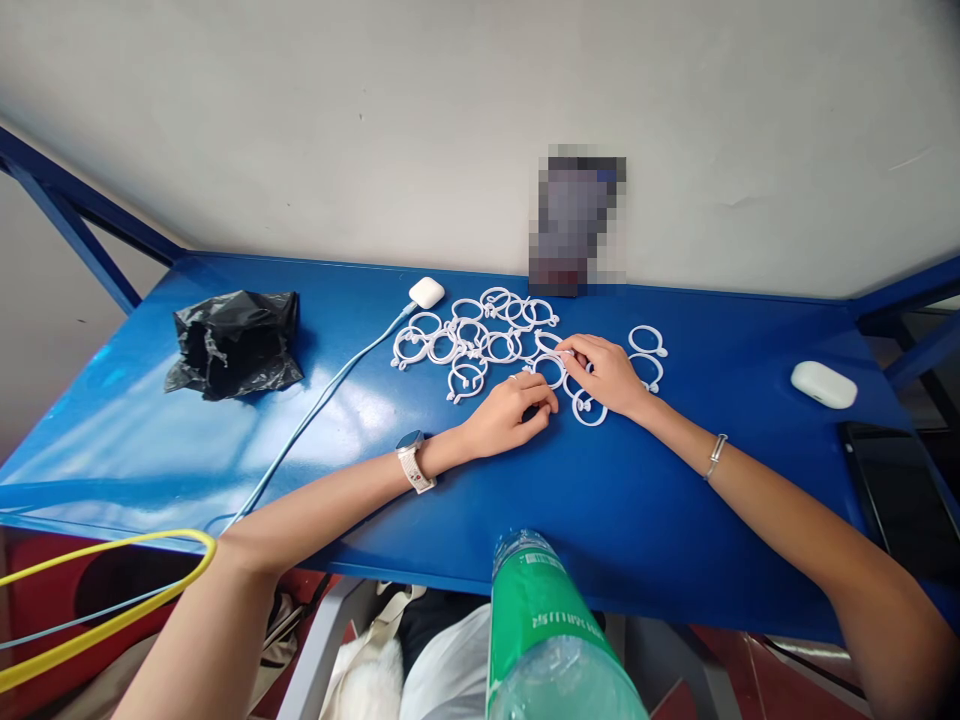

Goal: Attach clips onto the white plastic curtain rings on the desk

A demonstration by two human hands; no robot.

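Thin white plastic rings (pixel 470 350) with small knobbed ends lie in a loose, overlapping pile on the blue table (pixel 450 510). My right hand (pixel 609 375) reaches into the pile's right side, thumb and fingertips closed at the edge of a white ring (pixel 550 336). Its palm partly covers other rings. My left hand (pixel 514 412) rests at the near edge of the pile, fingers loosely bent and thumb apart from the index finger. Nothing shows in it, though its fingertips are partly hidden. Two rings (pixel 646 340) lie apart, to the right of my right hand.
A black plastic bag (pixel 236 345) sits at the left. Behind the pile, a white charger block (pixel 427 292) trails a cable (pixel 315 410). A blurred upright object (pixel 574 225) leans on the wall. A white earbud case (pixel 823 385) and phone (pixel 896 490) are right; a green-labelled bottle (pixel 551 610) stands nearest me.
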